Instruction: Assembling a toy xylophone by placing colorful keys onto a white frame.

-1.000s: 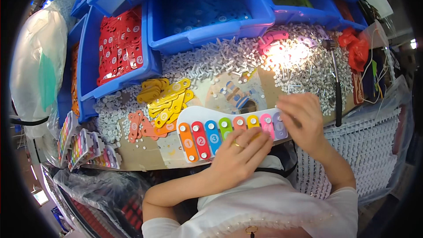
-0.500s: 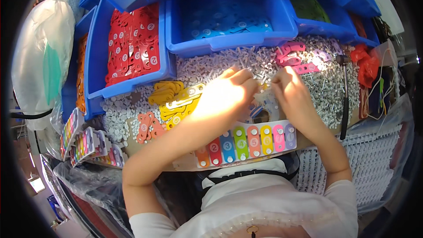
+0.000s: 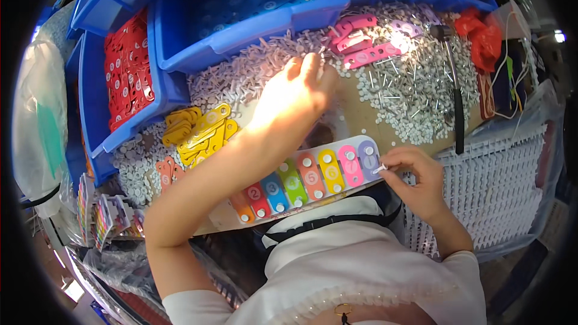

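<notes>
My right hand [image 3: 419,182] pinches a small white plastic pin [image 3: 379,170] between thumb and forefinger, at the near end of the purple bar [image 3: 368,155]. That bar is the rightmost on a toy xylophone [image 3: 311,176], whose coloured bars sit on a white base near the bench's front edge. White pin heads show on the bars, and my left forearm crosses over the left bars. Beyond the toy, my left hand [image 3: 299,91] is closed, its fingertips at the edge of a heap of white pins [image 3: 232,79]. Whatever it may hold is hidden.
Blue bins hold red bars [image 3: 128,72] and blue bars [image 3: 241,9]. Yellow bars [image 3: 208,135] and pink bars [image 3: 355,39] lie loose. A black-handled hammer [image 3: 459,108] rests over metal pins at right, beside a white rack-like stack [image 3: 490,195]. Finished-looking xylophones [image 3: 108,213] stand far left.
My right hand has come down from the pin heap to the purple bar, carrying a white pin. My left hand stays by the heap. The view has shifted, moving the scene leftward.
</notes>
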The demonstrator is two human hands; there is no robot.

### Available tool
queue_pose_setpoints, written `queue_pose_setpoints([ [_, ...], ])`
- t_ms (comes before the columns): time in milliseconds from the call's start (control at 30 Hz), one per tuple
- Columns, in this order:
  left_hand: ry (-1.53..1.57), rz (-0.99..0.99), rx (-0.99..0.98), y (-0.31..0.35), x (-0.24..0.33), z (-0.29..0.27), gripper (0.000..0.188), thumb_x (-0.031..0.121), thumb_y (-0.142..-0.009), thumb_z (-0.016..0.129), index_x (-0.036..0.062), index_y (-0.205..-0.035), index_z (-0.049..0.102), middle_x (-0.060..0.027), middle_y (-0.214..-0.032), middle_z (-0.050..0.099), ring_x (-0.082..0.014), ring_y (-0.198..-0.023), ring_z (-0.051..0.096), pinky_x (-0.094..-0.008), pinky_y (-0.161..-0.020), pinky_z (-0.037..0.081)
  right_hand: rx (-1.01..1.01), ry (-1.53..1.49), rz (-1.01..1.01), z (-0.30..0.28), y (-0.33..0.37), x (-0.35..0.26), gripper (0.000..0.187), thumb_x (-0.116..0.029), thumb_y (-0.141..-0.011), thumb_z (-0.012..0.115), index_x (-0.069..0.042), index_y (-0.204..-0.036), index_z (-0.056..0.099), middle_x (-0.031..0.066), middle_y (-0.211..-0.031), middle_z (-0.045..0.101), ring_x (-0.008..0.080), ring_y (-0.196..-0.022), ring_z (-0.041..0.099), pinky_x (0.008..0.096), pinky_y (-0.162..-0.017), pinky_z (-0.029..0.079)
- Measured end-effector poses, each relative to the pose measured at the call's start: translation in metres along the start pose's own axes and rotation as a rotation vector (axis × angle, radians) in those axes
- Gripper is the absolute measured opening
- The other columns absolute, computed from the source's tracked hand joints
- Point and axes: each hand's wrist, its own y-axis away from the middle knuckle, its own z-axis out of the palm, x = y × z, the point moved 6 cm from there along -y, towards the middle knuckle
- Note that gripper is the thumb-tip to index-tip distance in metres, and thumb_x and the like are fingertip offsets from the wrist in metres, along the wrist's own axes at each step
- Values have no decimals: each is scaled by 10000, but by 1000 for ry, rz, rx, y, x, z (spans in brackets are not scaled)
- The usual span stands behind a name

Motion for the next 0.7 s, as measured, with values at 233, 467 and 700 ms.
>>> queue_pose_setpoints([
  [233,319,-141,246,29,-1,-28,306,-88,-765,652,11,-1055,660,-125,-999,606,-264,-841,646,-325,-720,533,14,443,-555,12,15,-25,204,71,-725,728,-4,-905,670,114,-964,681,246,-823,665,317,-666,528],
  [467,808,-262,221,70,52,-22,297,-79,-777,688,22,-1056,674,-114,-1053,680,-211,-900,680,-292,-752,544,-31,791,-697,18,40,-21,252,-31,-735,718,14,-981,690,109,-1086,679,235,-941,636,371,-776,497],
  [700,489,-18,240,78,89,3,364,-12,-672,714,9,-1033,670,-107,-1048,671,-238,-822,669,-327,-626,536,126,414,-547,7,12,-23,232,52,-777,665,2,-1003,684,147,-1123,658,309,-1003,613,395,-878,472],
])
